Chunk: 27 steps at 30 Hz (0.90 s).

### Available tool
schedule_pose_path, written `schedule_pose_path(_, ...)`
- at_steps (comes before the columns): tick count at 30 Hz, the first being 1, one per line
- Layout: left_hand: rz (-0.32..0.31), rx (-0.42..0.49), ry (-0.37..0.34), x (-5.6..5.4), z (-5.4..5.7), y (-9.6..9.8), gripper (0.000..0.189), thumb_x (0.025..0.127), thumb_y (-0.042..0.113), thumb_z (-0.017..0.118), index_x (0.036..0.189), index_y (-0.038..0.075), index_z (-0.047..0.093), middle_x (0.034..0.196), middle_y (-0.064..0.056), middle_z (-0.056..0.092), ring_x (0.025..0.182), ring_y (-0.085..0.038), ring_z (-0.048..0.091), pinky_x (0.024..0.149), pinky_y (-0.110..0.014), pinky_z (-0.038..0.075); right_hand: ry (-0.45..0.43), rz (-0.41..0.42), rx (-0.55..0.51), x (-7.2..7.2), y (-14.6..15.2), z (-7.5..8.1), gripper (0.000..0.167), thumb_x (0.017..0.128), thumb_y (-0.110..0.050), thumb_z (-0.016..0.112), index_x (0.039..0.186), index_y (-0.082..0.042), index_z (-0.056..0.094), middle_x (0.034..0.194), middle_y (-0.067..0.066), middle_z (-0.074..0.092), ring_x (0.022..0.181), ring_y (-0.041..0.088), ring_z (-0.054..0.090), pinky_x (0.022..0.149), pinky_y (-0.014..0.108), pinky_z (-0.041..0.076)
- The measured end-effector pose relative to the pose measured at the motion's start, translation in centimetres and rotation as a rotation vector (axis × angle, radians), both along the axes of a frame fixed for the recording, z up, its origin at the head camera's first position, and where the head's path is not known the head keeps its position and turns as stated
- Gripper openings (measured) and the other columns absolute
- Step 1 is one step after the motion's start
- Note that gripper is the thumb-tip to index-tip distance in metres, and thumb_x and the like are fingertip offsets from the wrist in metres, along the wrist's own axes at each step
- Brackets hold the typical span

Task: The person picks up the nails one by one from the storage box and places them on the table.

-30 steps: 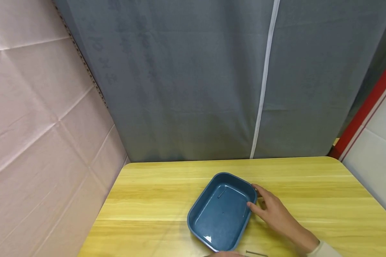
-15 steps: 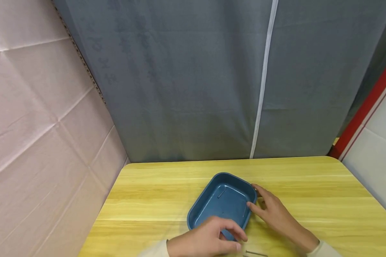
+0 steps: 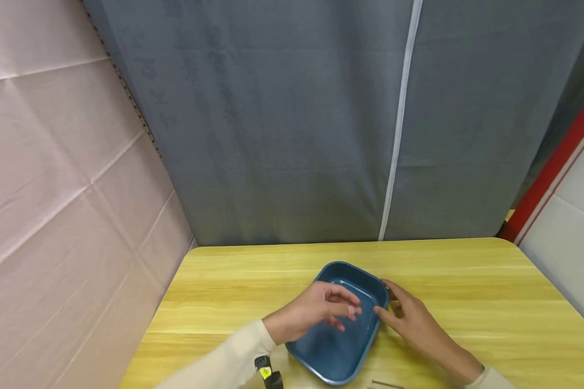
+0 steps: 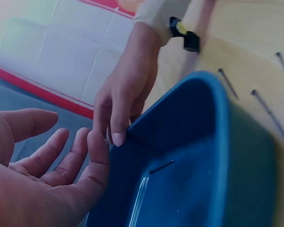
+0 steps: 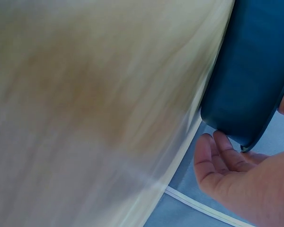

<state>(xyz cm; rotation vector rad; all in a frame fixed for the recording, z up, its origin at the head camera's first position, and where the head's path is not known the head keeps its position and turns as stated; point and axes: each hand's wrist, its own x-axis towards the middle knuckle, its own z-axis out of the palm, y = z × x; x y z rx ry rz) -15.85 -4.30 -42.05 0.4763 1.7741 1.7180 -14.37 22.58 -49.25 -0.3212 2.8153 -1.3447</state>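
Observation:
A dark blue plastic tray (image 3: 328, 354) sits on the wooden table. My left hand (image 3: 316, 310) hovers over its middle, fingers loosely bent, with nothing visible between them; in the left wrist view this hand (image 4: 61, 175) has its fingers spread apart near the tray's far end. My right hand (image 3: 413, 321) holds the tray's right side, thumb at the rim and fingers (image 5: 222, 161) bent against the outer wall. One nail (image 4: 162, 167) lies on the tray floor. Beside the tray, on the table, are more nails (image 4: 270, 113).
The light wooden table (image 3: 224, 302) ends at a grey curtain (image 3: 282, 135). Pale cloth (image 3: 78, 205) hangs on the left, and a white panel with a red edge (image 3: 540, 194) stands at right. A small black device (image 3: 267, 373) is strapped at the left sleeve.
My left hand has come up from the bottom edge and moved forward over the tray, hiding part of its floor. The right hand and tray have stayed put.

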Motion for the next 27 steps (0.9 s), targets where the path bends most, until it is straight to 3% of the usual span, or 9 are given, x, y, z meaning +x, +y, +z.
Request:
schedule_pose_path(4, 0.008, 0.001, -0.015, -1.4, -0.1, 0.4, 0.023, 0.104, 0.007, 0.072, 0.125, -0.003, 0.076, 0.118, -0.015, 0.081, 0.103, -0.021, 0.077, 0.078, -0.031, 0.066, 0.015, -0.01, 0.003, 0.1, -0.1, -0.1, 0.07, 0.106, -0.033, 0.077, 0.16, 0.002, 0.048, 0.129, 0.01, 0.073, 0.111, 0.022, 0.07, 0.091, 0.04, 0.063)
schedule_pose_path(10, -0.006, -0.055, 0.044, -2.9, -0.8, 1.3, 0.023, 0.105, 0.007, 0.072, 0.124, -0.004, 0.076, 0.12, -0.021, 0.079, 0.104, -0.028, 0.075, 0.079, -0.034, 0.066, -0.026, 0.007, -0.064, 0.3, -0.2, 0.1, 0.068, 0.108, -0.031, 0.073, 0.163, 0.0, 0.046, 0.134, 0.011, 0.071, 0.114, 0.021, 0.068, 0.091, 0.034, 0.061)
schedule_pose_path(13, -0.006, -0.113, 0.115, -3.4, -1.0, 1.7, 0.026, 0.104, 0.008, 0.074, 0.125, -0.007, 0.075, 0.114, -0.017, 0.079, 0.101, -0.025, 0.074, 0.08, -0.039, 0.067, -0.094, 0.02, -0.105, 0.3, -0.3, 0.2, 0.069, 0.109, -0.033, 0.071, 0.165, -0.004, 0.043, 0.138, 0.013, 0.068, 0.115, 0.021, 0.067, 0.092, 0.035, 0.061)
schedule_pose_path(16, 0.0, -0.187, 0.196, -3.8, -1.3, 2.2, 0.026, 0.103, 0.009, 0.075, 0.124, -0.006, 0.076, 0.107, -0.009, 0.079, 0.093, -0.013, 0.07, 0.078, -0.04, 0.066, -0.134, 0.025, -0.131, 0.4, -0.5, 0.3, 0.07, 0.11, -0.034, 0.07, 0.167, -0.006, 0.041, 0.143, 0.017, 0.066, 0.117, 0.024, 0.068, 0.093, 0.038, 0.061)
schedule_pose_path(19, 0.008, -0.259, 0.25, -4.2, -1.4, 2.5, 0.024, 0.102, 0.008, 0.076, 0.123, -0.004, 0.077, 0.101, 0.001, 0.076, 0.09, -0.008, 0.069, 0.074, -0.037, 0.065, -0.151, 0.025, -0.153, 0.4, -0.7, 0.3, 0.071, 0.11, -0.033, 0.07, 0.168, -0.006, 0.039, 0.147, 0.02, 0.064, 0.12, 0.027, 0.069, 0.092, 0.039, 0.061)
schedule_pose_path(23, 0.0, -0.35, 0.315, -4.6, -1.6, 2.9, 0.022, 0.101, 0.008, 0.077, 0.121, -0.001, 0.079, 0.098, 0.003, 0.075, 0.085, -0.008, 0.068, 0.069, -0.03, 0.063, -0.178, 0.016, -0.172, 0.2, -0.9, 0.3, 0.072, 0.11, -0.032, 0.071, 0.168, -0.006, 0.039, 0.149, 0.021, 0.062, 0.12, 0.028, 0.069, 0.091, 0.036, 0.061)
schedule_pose_path(27, -0.052, -0.494, 0.489, -5.1, -1.8, 3.5, 0.022, 0.1, 0.009, 0.079, 0.121, 0.002, 0.081, 0.105, 0.003, 0.079, 0.086, -0.004, 0.068, 0.073, -0.022, 0.06, -0.202, 0.007, -0.192, 0.1, -1.0, 0.3, 0.073, 0.109, -0.032, 0.071, 0.169, -0.006, 0.038, 0.151, 0.022, 0.061, 0.121, 0.029, 0.069, 0.092, 0.038, 0.061)
